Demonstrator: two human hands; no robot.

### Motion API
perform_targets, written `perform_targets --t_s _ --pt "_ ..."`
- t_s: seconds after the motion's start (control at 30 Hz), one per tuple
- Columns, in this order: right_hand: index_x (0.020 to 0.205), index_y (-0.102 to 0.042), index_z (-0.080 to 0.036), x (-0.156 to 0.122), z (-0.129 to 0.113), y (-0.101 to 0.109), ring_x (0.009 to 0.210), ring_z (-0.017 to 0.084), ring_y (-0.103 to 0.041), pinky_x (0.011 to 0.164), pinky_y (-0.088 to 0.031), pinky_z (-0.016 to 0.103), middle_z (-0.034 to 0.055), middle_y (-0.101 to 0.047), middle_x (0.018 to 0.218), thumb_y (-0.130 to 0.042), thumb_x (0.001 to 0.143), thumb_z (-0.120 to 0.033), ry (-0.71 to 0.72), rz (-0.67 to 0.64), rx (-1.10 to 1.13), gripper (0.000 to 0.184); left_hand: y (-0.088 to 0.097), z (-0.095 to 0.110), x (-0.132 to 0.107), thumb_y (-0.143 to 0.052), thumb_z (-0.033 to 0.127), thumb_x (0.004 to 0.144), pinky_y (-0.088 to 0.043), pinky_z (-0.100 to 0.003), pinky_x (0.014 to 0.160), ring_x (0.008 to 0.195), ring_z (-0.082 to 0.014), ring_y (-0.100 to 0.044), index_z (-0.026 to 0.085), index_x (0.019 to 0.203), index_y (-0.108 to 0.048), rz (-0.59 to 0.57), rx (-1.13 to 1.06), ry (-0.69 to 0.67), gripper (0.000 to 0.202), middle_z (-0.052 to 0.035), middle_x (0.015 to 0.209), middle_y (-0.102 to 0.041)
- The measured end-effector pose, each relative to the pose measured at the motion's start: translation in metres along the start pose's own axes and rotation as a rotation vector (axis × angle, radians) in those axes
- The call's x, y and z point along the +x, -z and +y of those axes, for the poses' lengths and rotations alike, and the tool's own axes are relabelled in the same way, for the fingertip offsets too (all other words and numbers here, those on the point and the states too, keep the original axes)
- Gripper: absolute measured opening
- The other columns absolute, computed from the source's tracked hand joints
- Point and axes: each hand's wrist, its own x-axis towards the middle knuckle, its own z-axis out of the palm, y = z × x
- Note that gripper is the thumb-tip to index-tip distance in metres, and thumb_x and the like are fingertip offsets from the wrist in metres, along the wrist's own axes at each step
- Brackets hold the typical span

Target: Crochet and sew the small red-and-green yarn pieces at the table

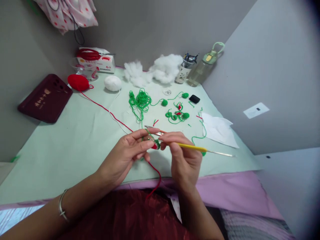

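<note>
Far right corner of table (75, 160): bottle (198, 75) beside pen cup (182, 74); far left corner: white box (107, 63); left edge: maroon phone case (47, 101).

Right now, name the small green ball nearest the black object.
The rear ball, just left of the black object. The left ball, and the lower ball beside the red-and-green pieces, lie farther off.

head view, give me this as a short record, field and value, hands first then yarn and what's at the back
left hand: pinching the small green-and-red crochet piece
right hand: gripping the yellow-handled hook, one metal end at the piece
yarn: red ball and white ball on the left, loose green tangle nearer the middle
back: white fluff, pen cup, bottle
</note>
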Motion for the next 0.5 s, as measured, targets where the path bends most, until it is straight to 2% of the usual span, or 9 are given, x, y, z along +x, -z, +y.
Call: perform_targets --t_s 0.07,0.2,0.3,0.4,0.5 --pt "0.096 -0.074 -0.022 -0.001 0.001 0.0 0.087 0.018 -0.066 0.075 -0.054 0.034 0.0045 -0.072 0.093 -0.057 0.095 -0.017 -0.025 -0.036 -0.017 0.017 -0.001 -0.003 -0.001 -0.075 0.025 0.083 -0.045 -0.016 0.055 0.055 -0.0028 -0.046 0.023 0.113 -0.074 -0.011 0.078 -0.013 0.03 -0.002 0.094 -0.067" --pt "0.095 -0.071 -0.021 -0.003 0.006 0.003 0.072 0.014 -0.064 0.069 -0.055 0.032 0.0042 -0.071 0.09 -0.054 0.097 -0.023 -0.157 0.002 0.137 0.017 -0.001 -0.003 -0.003 -0.073 0.027 0.084 -0.044 -0.018 0.055 0.055 -0.004 -0.049 0.023 0.114 -0.074 -0.023 0.138 -0.026 0.031 -0.0011 0.089 -0.067" --pt "0.095 -0.068 -0.02 -0.002 0.005 0.005 0.07 0.013 -0.065 0.068 -0.056 0.031 0.0039 -0.071 0.09 -0.048 0.1 -0.025 -0.206 -0.008 0.217 0.021 0.0 0.001 -0.004 -0.074 0.026 0.083 -0.042 -0.018 0.055 0.057 -0.0045 -0.054 0.025 0.113 -0.074 -0.008 0.169 -0.033 0.03 -0.0001 0.088 -0.066" --pt "0.095 -0.067 -0.021 -0.002 0.0 0.005 0.071 0.014 -0.066 0.069 -0.056 0.031 0.0036 -0.072 0.09 -0.045 0.101 -0.022 -0.15 -0.02 0.136 0.022 0.0 0.003 -0.005 -0.073 0.027 0.084 -0.043 -0.019 0.058 0.06 -0.0056 -0.057 0.026 0.114 -0.074 0.019 0.209 -0.066 0.03 0.0004 0.088 -0.065" --pt "0.099 -0.067 -0.022 -0.003 -0.005 0.006 0.075 0.014 -0.067 0.072 -0.056 0.033 0.0038 -0.072 0.093 -0.045 0.1 -0.016 -0.008 -0.045 -0.091 0.022 0.001 0.001 -0.005 -0.074 0.028 0.083 -0.046 -0.02 0.061 0.063 -0.0075 -0.059 0.026 0.116 -0.073 0.03 0.235 -0.109 0.032 0.0007 0.086 -0.063"
